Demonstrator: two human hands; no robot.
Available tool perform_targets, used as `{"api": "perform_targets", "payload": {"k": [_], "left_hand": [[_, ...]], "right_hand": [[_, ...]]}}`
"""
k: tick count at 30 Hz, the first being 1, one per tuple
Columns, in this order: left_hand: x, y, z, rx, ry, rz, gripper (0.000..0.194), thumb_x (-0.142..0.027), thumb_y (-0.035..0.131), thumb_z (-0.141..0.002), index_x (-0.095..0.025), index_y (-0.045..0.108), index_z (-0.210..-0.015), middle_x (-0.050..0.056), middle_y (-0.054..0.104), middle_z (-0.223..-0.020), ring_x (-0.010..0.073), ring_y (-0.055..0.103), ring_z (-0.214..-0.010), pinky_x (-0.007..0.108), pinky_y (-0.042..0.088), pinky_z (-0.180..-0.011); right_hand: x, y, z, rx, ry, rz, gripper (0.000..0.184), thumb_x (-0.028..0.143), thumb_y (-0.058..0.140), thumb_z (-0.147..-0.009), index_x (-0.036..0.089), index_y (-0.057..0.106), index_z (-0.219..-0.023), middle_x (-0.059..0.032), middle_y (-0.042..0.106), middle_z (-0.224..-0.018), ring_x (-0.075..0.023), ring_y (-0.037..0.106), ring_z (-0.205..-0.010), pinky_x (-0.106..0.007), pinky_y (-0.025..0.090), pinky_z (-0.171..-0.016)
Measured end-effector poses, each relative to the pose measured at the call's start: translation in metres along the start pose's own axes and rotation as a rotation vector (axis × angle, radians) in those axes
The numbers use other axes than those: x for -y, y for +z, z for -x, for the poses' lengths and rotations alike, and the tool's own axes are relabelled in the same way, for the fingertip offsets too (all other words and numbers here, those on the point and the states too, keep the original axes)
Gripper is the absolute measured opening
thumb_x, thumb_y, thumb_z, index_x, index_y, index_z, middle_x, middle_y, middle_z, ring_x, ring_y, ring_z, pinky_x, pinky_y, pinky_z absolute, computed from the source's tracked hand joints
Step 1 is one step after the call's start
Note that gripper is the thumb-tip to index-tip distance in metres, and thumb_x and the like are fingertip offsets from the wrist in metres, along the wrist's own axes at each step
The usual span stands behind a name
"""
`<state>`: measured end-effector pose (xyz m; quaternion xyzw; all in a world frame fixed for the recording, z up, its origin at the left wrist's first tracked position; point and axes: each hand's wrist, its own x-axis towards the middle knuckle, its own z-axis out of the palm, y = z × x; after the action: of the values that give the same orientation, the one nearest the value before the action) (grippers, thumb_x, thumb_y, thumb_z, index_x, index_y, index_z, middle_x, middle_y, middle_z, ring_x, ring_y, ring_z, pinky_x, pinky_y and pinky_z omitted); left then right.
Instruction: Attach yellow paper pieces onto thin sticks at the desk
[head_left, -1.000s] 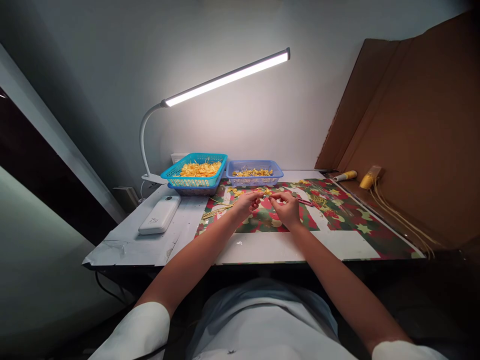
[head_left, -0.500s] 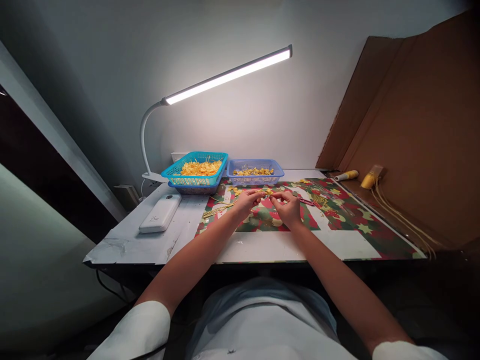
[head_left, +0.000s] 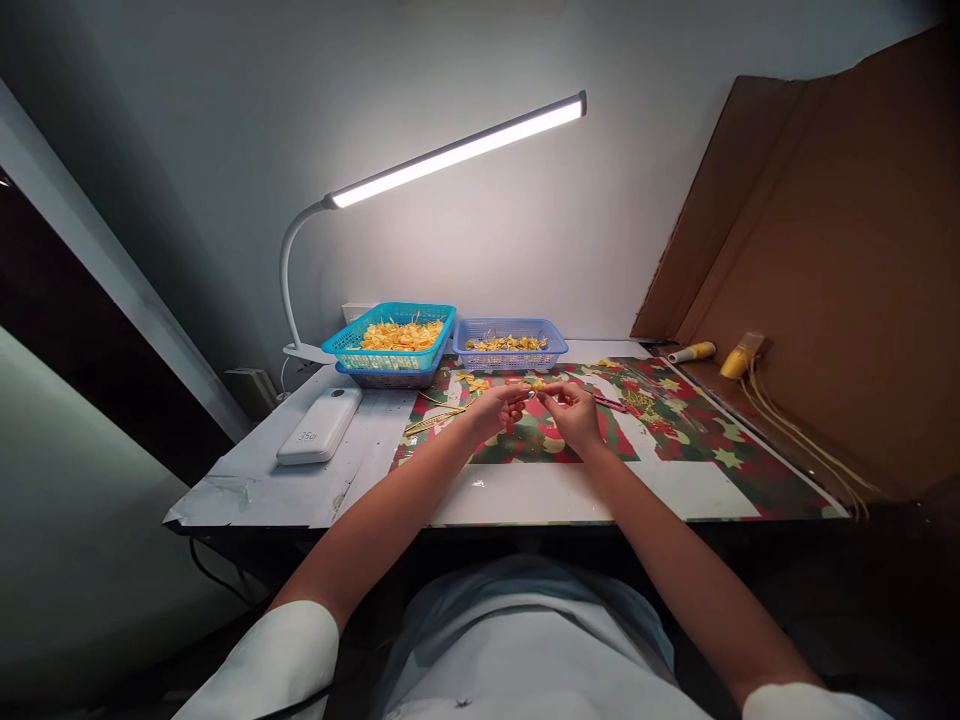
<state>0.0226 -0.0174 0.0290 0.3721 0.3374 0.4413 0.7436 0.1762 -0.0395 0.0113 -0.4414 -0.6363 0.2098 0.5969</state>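
Over the middle of the table my two hands come together, fingertips almost touching. A small yellow piece (head_left: 538, 384), like a folded ribbon or petal, shows at the fingertips of my right hand (head_left: 576, 415), which is closed in a pinch. My left hand (head_left: 496, 410) is pinched shut beside it, its other fingers curled; what it holds is too small to make out. A pink-handled tool (head_left: 609, 403) lies just right of my right hand. Yellow scraps (head_left: 471, 382) and thin yellow strips (head_left: 429, 424) lie left of and behind my left hand.
A turquoise basket (head_left: 337, 350) of yellow petal-like pieces sits stacked on another basket at the back. A lilac basket (head_left: 556, 350) holds more yellow pieces. A white power bank (head_left: 320, 425) lies left. A lamp (head_left: 457, 152) hangs above; cardboard (head_left: 817, 220) stands right, beside a yellow spool (head_left: 739, 360).
Both hands stay in nearly the same place. My left hand has turned slightly, and its curled lower fingers show more now.
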Motion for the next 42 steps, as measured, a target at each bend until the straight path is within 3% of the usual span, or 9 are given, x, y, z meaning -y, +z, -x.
{"api": "perform_targets", "payload": {"k": [8, 15, 26, 30, 35, 42], "left_hand": [[-0.003, -0.006, 0.001, 0.068, -0.164, 0.052, 0.014, -0.019, 0.066, -0.074, -0.012, 0.057, -0.066, -0.001, 0.050, -0.053, 0.0053, 0.045, -0.042, 0.017, 0.031, -0.040], [-0.005, 0.000, 0.007, 0.063, -0.154, 0.111, 0.007, -0.012, 0.064, -0.075, -0.011, 0.060, -0.070, -0.001, 0.053, -0.055, 0.0043, 0.045, -0.043, 0.017, 0.035, -0.041], [-0.008, -0.009, 0.005, 0.118, -0.228, 0.070, 0.010, -0.014, 0.067, -0.073, -0.011, 0.058, -0.070, -0.002, 0.050, -0.056, 0.0035, 0.042, -0.043, 0.017, 0.035, -0.042], [-0.009, -0.011, 0.004, 0.134, -0.197, 0.010, 0.010, -0.015, 0.069, -0.071, -0.012, 0.059, -0.072, -0.002, 0.051, -0.057, 0.0045, 0.044, -0.045, 0.018, 0.034, -0.043], [-0.009, -0.004, 0.007, 0.066, -0.089, -0.067, 0.009, -0.014, 0.069, -0.070, -0.012, 0.061, -0.073, 0.001, 0.056, -0.063, 0.0046, 0.047, -0.049, 0.017, 0.033, -0.043], [-0.010, -0.006, 0.007, 0.066, -0.160, -0.048, 0.007, -0.015, 0.067, -0.072, -0.012, 0.061, -0.072, 0.000, 0.053, -0.058, 0.0063, 0.045, -0.047, 0.019, 0.031, -0.042]], "right_hand": [[-0.004, 0.001, -0.003, 0.077, 0.066, -0.110, 0.029, 0.050, 0.068, -0.069, 0.021, 0.067, -0.071, -0.0028, 0.064, -0.071, -0.0124, 0.041, -0.056, -0.028, 0.036, -0.052], [-0.002, 0.002, -0.002, 0.116, 0.138, -0.214, 0.036, 0.056, 0.071, -0.064, 0.021, 0.065, -0.070, -0.0030, 0.063, -0.071, -0.0138, 0.048, -0.059, -0.028, 0.039, -0.053], [-0.010, 0.003, -0.008, 0.228, 0.177, -0.329, 0.040, 0.059, 0.075, -0.056, 0.023, 0.063, -0.067, 0.0021, 0.054, -0.059, -0.0150, 0.051, -0.062, -0.029, 0.042, -0.056], [-0.009, 0.003, -0.006, 0.251, 0.260, -0.387, 0.042, 0.059, 0.077, -0.053, 0.022, 0.063, -0.069, 0.0017, 0.058, -0.065, -0.0142, 0.053, -0.063, -0.028, 0.042, -0.056], [-0.010, 0.005, -0.004, 0.265, 0.304, -0.401, 0.045, 0.061, 0.074, -0.054, 0.022, 0.060, -0.070, 0.0011, 0.060, -0.067, -0.0133, 0.052, -0.062, -0.027, 0.041, -0.055], [-0.012, 0.006, -0.007, 0.268, 0.272, -0.450, 0.042, 0.057, 0.077, -0.052, 0.022, 0.061, -0.070, 0.0029, 0.059, -0.067, -0.0136, 0.055, -0.068, -0.030, 0.047, -0.067]]}}
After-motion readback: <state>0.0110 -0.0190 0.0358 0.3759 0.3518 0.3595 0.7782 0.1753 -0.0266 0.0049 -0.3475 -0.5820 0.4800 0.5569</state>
